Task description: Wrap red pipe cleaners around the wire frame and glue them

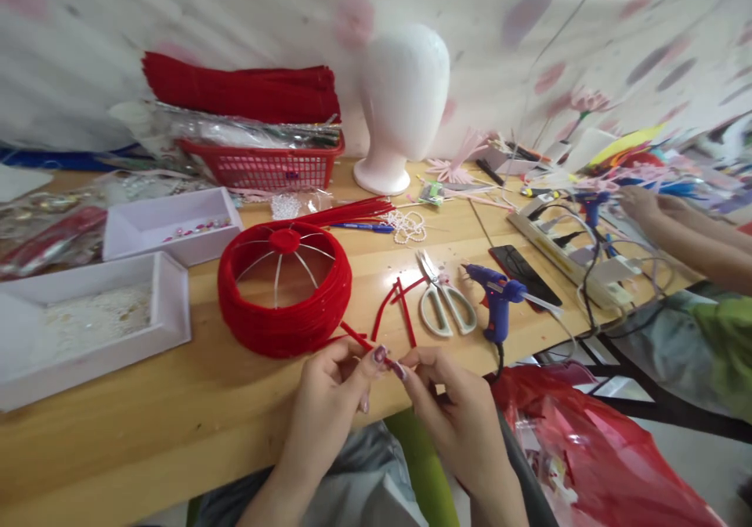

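My left hand (pixel 338 390) and my right hand (pixel 450 402) meet just over the table's front edge. Between them they pinch a thin red pipe cleaner (pixel 357 337), its free end pointing up and left. Left of my hands sits a round frame wrapped in red pipe cleaners (pixel 285 292), with bare wire spokes and a red disc on top. Cut red pieces (pixel 406 313) lie just beyond my fingers. White-handled scissors (pixel 442 300) rest partly on one of them. To their right a blue glue gun (pixel 497 296) lies on the wood.
White trays (pixel 176 300) holding beads stand at left. Behind are a red basket (pixel 264 168) with bundled red pipe cleaners (pixel 247 92) and a white foam head (pixel 405 96). A phone (pixel 525 276) and a power strip (pixel 567 257) lie at right. Another person's hands (pixel 658 210) work farther right.
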Demonstrator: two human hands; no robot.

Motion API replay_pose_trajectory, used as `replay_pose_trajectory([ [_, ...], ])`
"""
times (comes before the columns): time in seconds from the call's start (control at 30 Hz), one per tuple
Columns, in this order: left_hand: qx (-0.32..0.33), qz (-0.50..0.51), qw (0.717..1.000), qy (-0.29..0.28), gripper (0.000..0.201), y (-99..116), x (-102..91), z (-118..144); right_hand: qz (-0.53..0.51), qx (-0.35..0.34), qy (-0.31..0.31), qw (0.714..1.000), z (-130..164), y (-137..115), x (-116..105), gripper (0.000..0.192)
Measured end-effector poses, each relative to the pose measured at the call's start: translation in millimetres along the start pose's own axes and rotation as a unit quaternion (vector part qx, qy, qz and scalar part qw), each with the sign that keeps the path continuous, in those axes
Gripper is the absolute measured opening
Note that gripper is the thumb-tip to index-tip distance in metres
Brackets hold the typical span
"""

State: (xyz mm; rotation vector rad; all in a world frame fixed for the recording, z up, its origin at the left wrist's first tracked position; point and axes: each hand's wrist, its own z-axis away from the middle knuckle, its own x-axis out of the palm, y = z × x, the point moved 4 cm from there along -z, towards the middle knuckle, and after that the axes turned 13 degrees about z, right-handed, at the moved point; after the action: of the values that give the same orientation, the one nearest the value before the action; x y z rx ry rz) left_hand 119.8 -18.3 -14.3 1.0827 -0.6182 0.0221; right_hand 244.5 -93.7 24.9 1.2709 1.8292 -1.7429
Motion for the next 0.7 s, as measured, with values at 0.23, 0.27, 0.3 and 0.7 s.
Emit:
replay_pose_trajectory([
  [0.23, 0.046, 0.075, 0.992, 0.086, 0.054, 21.7, -35.4, 5.0, -0.064, -0.064, -0.027, 0.996, -25.0, -27.8, 29.6, 0.016],
  [0.27, 0.059, 0.079, 0.99, 0.099, 0.054, 26.5, -40.1, 4.9, -0.079, -0.065, -0.032, 0.994, -29.6, -32.3, 35.1, 0.017],
  [0.3, 0.076, 0.078, 0.988, 0.113, 0.053, 31.7, -44.8, 4.7, -0.093, -0.066, -0.037, 0.993, -34.3, -36.8, 40.2, 0.018],
  [0.7, 0.424, -0.28, 0.825, 0.247, 0.013, 75.0, -88.9, 24.7, -0.016, -0.106, -0.027, 0.994, -67.9, -61.7, 50.1, 0.019],
])
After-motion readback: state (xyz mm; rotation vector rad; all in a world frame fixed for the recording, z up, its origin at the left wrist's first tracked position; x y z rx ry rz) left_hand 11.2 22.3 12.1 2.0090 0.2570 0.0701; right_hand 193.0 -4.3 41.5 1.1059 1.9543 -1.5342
